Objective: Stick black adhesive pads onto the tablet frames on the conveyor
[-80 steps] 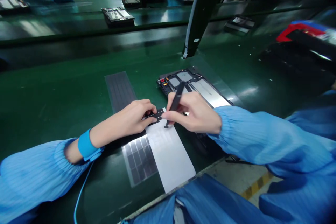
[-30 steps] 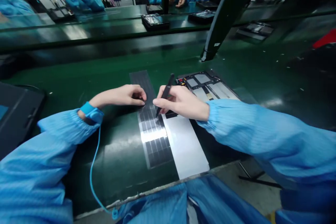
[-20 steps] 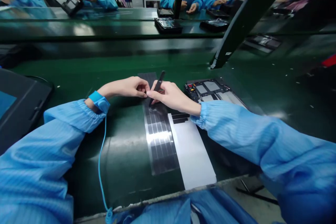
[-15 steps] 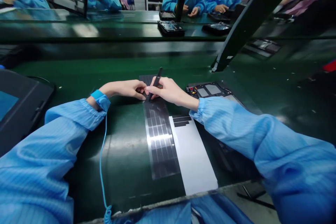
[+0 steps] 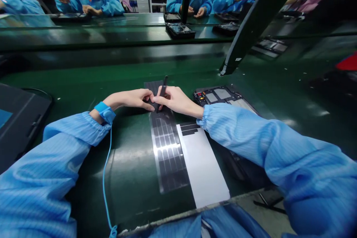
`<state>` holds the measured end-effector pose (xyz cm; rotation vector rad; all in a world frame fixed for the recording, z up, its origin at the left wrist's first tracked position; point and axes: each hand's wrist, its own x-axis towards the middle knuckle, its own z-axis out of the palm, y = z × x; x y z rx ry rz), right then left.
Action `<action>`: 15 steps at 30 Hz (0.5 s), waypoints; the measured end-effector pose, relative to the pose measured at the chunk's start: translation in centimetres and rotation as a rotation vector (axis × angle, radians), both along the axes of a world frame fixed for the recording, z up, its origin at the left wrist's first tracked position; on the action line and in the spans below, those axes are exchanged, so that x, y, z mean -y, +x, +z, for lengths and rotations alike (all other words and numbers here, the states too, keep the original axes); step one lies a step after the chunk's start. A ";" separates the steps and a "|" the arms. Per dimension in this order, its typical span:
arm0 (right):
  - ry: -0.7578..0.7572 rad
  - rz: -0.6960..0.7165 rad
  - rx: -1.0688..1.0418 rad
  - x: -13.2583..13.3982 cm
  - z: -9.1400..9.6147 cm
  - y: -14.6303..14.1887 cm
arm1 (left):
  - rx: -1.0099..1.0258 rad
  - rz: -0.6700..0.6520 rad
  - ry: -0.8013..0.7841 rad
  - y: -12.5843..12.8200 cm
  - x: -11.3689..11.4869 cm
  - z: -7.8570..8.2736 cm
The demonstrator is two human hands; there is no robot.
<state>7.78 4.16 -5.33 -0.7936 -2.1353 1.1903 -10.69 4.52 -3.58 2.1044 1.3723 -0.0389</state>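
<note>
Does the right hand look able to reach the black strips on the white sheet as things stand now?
Probably yes: the right hand, holding black tweezers, is close to the white sheet, and nothing lies over the black strips.

**No legible text in view.**
White tag (image 5: 237, 59) on the black post (image 5: 259, 22) is too small to read. Markings on the circuit board (image 5: 213, 96) are too small as well. White sheet (image 5: 203, 167) shows no readable print.

Film strip (image 5: 169, 156) on bench (image 5: 83, 78); liner sheet (image 5: 202, 167) just right; tablet housing (image 5: 220, 96) behind.
</note>
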 end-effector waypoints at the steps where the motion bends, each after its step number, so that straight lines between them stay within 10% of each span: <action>1: -0.003 0.006 -0.005 0.0 0.0 0.0 | 0.006 -0.001 -0.001 0.0 0.0 0.0; 15: 0.014 -0.009 0.008 -0.2 0.0 -0.2 | -0.016 0.017 0.026 0.1 0.0 0.2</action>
